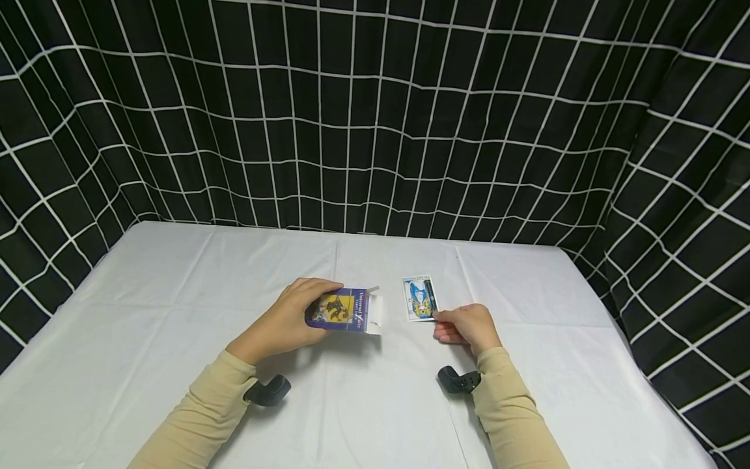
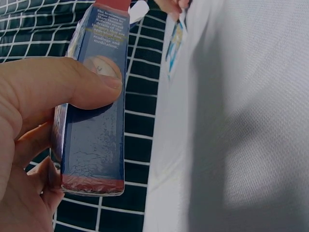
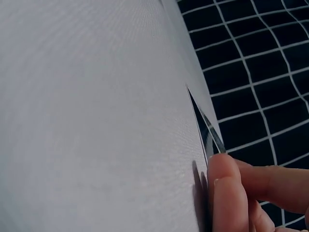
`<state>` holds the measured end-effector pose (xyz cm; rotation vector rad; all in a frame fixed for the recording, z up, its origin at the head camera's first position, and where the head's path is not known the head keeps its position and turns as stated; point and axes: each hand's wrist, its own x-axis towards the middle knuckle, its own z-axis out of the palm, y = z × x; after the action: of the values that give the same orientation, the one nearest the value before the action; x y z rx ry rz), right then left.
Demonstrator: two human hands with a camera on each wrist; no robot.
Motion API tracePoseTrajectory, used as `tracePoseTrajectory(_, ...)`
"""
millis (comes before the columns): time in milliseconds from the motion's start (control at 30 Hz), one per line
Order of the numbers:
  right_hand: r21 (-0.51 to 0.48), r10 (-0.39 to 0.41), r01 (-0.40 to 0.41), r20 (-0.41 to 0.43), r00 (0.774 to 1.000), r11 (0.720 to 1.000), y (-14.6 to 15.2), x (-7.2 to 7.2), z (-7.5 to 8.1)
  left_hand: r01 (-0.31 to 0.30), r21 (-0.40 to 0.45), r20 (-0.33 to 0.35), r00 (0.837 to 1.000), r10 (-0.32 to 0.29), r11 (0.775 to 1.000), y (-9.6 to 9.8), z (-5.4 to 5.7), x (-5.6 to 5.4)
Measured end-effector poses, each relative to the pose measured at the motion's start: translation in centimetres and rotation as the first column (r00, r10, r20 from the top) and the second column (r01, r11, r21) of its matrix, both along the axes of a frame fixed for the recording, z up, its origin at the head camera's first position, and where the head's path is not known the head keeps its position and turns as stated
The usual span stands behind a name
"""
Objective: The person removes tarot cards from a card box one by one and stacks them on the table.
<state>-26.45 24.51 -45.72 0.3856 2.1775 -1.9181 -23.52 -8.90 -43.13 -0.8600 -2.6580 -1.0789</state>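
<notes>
My left hand point(image 1: 295, 318) grips a purple-blue tarot card box point(image 1: 338, 310) by its closed end, holding it over the white cloth. The thumb point(image 2: 99, 82) lies along the narrow printed side of the box. At the right end the white flap point(image 1: 375, 314) stands open, facing my right hand. Between thumb and fingers, my right hand point(image 1: 467, 326) pinches a tarot card point(image 1: 418, 299) by its near right corner. The card's face has a blue, white and yellow picture. In the right wrist view the card point(image 3: 199, 123) appears nearly edge-on, close over the cloth.
A white cloth point(image 1: 176, 293) with light creases covers the table. Black curtains with a white grid point(image 1: 375, 117) hang behind it and at both sides. Dark wrist devices stick out inward from the left sleeve point(image 1: 199, 410) and the right sleeve point(image 1: 515, 410).
</notes>
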Motion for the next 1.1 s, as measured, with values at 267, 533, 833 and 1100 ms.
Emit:
tracePoseTrajectory(267,0.098,0.027,-0.027,0.002,1.0,0.995,-0.23,-0.08,0.06,-0.001,0.005,0.002,1.0,0.001,1.0,0.03,0.06,0.03)
tracePoseTrajectory(533,0.153,0.037,-0.043,0.042,0.998,0.987,-0.47,-0.14,0.17,0.002,0.006,-0.007,1.0,-0.002,1.0,0.0,0.13,0.09)
tracePoseTrajectory(833,0.205,0.043,-0.051,0.043,0.998,0.977,-0.65,-0.14,0.31,0.002,-0.004,0.013,1.0,-0.002,1.0,0.03,0.19,0.05)
tracePoseTrajectory(1100,0.237,0.033,-0.037,0.023,0.999,0.971,-0.75,-0.18,-0.03,0.002,-0.01,0.024,1.0,-0.002,1.0,0.0,0.28,0.18)
